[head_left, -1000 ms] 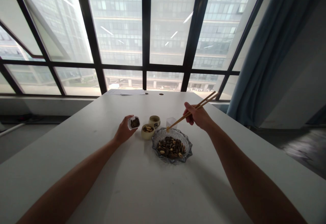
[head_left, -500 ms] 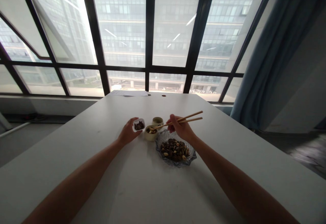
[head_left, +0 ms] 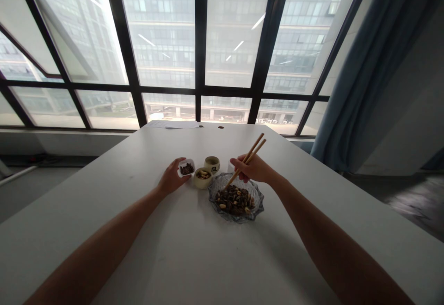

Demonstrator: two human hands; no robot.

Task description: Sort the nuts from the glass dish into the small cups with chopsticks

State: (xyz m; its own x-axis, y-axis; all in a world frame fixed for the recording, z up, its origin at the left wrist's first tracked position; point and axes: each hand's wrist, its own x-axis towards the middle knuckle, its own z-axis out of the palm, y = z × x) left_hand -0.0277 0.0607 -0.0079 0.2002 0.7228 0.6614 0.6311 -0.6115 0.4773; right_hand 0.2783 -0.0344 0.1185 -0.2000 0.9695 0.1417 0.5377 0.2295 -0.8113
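My left hand (head_left: pixel 173 177) is closed around the side of a small white cup (head_left: pixel 181 162) with dark seeds (head_left: pixel 187 168) in it. Pinched in my right hand (head_left: pixel 255 167) are two wooden chopsticks (head_left: pixel 255 148). Their tips reach down to the seeds and nuts (head_left: pixel 236 198) in a clear glass bowl (head_left: pixel 258 214) with a jagged rim. Whether the tips grip a piece is too small to tell. Between the hands stands a cream cup (head_left: pixel 203 184) holding pale nuts (head_left: pixel 203 174). Just behind it is a second cream cup (head_left: pixel 215 165) with a dark character on its side.
White sheets of paper (head_left: pixel 169 124) lie at the far end of the white table (head_left: pixel 145 235). Beyond the table are large windows (head_left: pixel 231 41) with dark frames. A blue curtain (head_left: pixel 350 87) hangs on the right.
My right hand has swung the chopsticks from the cup of nuts to the glass bowl, tips now pointing down. My left hand still holds the white cup. The view has shifted slightly.
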